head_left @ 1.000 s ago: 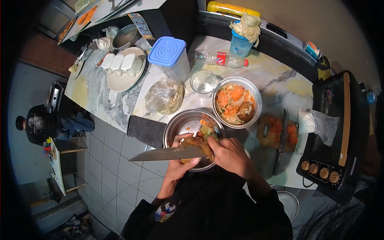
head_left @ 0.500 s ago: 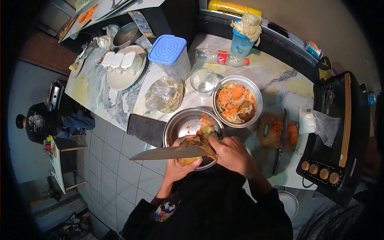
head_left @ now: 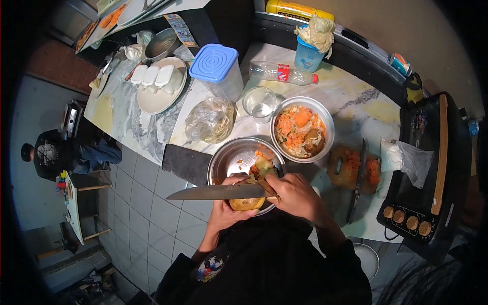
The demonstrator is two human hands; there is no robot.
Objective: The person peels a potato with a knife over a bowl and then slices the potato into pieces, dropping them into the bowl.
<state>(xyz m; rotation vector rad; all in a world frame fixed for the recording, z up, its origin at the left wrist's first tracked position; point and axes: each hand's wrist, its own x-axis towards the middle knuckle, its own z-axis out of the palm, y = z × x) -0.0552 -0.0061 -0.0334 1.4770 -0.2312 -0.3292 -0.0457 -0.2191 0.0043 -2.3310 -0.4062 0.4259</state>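
The largest thing before you is the marble counter (head_left: 366,104), with the black oven (head_left: 423,134) at its right end. The clear container with a blue lid (head_left: 215,65) stands beyond the knotted plastic bag (head_left: 209,121). Nearest you is the steel bowl (head_left: 217,153), holding peelings and orange scraps, and just beside it is the filled bowl (head_left: 331,133), heaped with orange and pale shreds. To the right of that, the cutting board (head_left: 336,179) bears orange pieces, with a black-handled knife (head_left: 361,170) lying across it. The large knife (head_left: 216,192) in your grip lies crosswise over the steel bowl, its tip pointing left. Your right hand (head_left: 296,197) is closed round its handle, which your fingers mostly hide. Your left hand (head_left: 227,215) is partly open, its fingers and thumb curled round the potato (head_left: 247,204), which sits under the blade above the bowl's near side. Smallest is the brown peel (head_left: 270,190), beside your right fingertips.
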